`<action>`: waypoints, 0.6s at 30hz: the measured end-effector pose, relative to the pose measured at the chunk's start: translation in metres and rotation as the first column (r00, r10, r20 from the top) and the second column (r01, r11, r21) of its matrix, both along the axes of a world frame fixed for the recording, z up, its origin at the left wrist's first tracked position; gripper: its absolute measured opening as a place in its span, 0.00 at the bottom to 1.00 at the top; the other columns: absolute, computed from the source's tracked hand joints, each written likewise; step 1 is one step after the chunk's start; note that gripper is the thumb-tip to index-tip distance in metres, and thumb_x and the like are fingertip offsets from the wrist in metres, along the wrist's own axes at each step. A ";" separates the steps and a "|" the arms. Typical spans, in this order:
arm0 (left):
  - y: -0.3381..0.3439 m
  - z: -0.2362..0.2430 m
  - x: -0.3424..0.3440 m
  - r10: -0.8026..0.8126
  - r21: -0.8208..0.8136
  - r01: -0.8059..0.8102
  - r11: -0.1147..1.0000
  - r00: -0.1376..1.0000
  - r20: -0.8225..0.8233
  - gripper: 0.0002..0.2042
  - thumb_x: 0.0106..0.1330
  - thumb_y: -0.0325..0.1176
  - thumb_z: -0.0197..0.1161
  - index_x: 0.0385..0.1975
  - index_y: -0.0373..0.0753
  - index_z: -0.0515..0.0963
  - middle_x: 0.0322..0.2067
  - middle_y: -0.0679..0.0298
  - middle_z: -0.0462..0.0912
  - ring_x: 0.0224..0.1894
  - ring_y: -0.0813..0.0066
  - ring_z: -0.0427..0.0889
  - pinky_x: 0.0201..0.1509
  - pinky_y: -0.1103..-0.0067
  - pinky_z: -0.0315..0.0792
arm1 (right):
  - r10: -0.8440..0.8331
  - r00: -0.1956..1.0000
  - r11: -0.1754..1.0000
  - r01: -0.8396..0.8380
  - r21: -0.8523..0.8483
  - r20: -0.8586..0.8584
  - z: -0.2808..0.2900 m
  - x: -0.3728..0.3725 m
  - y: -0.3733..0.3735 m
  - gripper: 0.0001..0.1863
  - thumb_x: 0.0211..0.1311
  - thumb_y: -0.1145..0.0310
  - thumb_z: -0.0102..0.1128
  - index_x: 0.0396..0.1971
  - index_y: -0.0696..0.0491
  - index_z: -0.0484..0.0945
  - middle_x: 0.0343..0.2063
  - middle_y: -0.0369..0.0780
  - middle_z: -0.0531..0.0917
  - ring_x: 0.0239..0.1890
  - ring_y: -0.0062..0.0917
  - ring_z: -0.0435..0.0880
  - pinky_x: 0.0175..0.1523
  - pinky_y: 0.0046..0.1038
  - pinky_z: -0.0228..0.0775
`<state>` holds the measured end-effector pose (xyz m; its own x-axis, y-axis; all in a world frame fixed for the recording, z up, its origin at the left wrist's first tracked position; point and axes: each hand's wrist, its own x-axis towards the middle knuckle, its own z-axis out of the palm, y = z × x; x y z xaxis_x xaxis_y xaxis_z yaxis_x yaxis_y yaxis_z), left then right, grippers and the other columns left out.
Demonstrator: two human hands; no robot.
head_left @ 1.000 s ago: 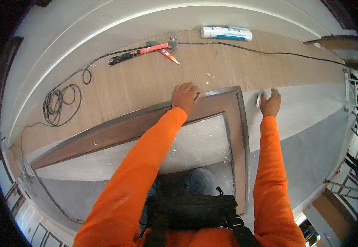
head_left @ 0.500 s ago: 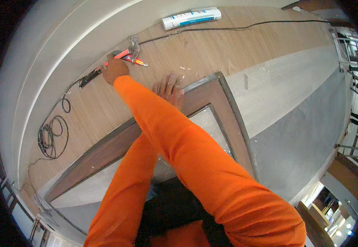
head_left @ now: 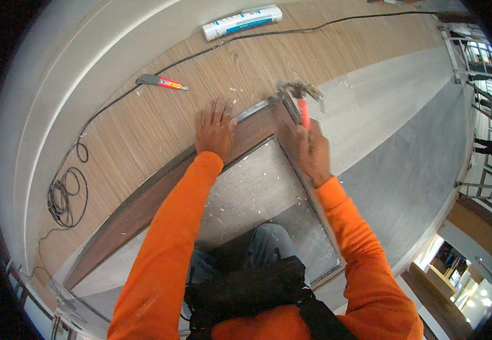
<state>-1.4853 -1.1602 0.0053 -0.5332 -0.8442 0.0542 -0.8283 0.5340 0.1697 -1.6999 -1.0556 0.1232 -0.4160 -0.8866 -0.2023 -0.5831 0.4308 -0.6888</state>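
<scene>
My right hand [head_left: 314, 153] is wrapped round the red handle of a claw hammer [head_left: 304, 110], whose metal head is slightly blurred over the far corner of a brown wooden frame [head_left: 257, 136]. Whether the head touches the wood I cannot tell. With fingers stretched out, my left hand [head_left: 216, 127] lies flat across the frame's far edge, left of that corner. Beyond it on the floor rests a grey and red utility knife [head_left: 164, 82], its handle end against a black cable.
A white and blue cartridge-like tube [head_left: 242, 22] lies near the curved wall. The black cable [head_left: 184, 59] runs along the wood-look floor to a coil [head_left: 67, 195] at left. Grey flooring [head_left: 401, 141] spreads to the right; my knees are inside the frame, among small debris.
My right arm has uncrossed from over the left, bringing the hammer from beside the knife at far left to the frame's corner. The left hand stays flat at the frame's edge.
</scene>
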 end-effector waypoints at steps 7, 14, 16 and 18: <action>0.004 0.004 0.001 0.015 -0.017 -0.014 1.000 0.998 0.060 0.25 0.74 0.47 0.45 0.69 0.49 0.62 0.70 0.62 0.60 0.73 0.58 0.54 0.73 0.53 0.47 | -0.031 0.965 0.994 0.002 -0.111 -0.260 0.000 -0.023 0.001 0.14 0.73 0.60 0.47 0.47 0.55 0.70 0.30 0.53 0.82 0.31 0.53 0.82 0.37 0.49 0.72; 0.001 -0.009 0.000 0.023 -0.051 -0.013 0.999 0.983 0.183 0.26 0.75 0.50 0.41 0.72 0.55 0.58 0.72 0.64 0.57 0.74 0.58 0.51 0.74 0.50 0.44 | 0.058 0.956 0.993 -0.026 0.113 -0.286 -0.033 -0.015 0.002 0.14 0.73 0.59 0.45 0.45 0.54 0.67 0.27 0.55 0.81 0.30 0.54 0.82 0.35 0.50 0.72; 0.003 -0.006 0.001 0.019 -0.007 -0.018 1.000 0.982 0.186 0.26 0.75 0.51 0.41 0.72 0.55 0.57 0.72 0.64 0.57 0.75 0.58 0.51 0.74 0.50 0.44 | 0.039 0.963 0.998 -0.026 0.052 -0.267 -0.015 -0.012 0.001 0.14 0.73 0.58 0.45 0.45 0.54 0.67 0.27 0.54 0.82 0.30 0.53 0.82 0.35 0.50 0.72; 0.004 -0.004 -0.001 0.020 0.005 -0.022 1.000 0.985 0.173 0.26 0.75 0.51 0.41 0.72 0.55 0.57 0.72 0.65 0.57 0.75 0.58 0.51 0.74 0.50 0.43 | 0.027 0.965 0.999 -0.036 -0.027 -0.262 -0.011 -0.011 0.001 0.14 0.73 0.58 0.44 0.45 0.54 0.67 0.27 0.54 0.82 0.30 0.53 0.82 0.35 0.50 0.72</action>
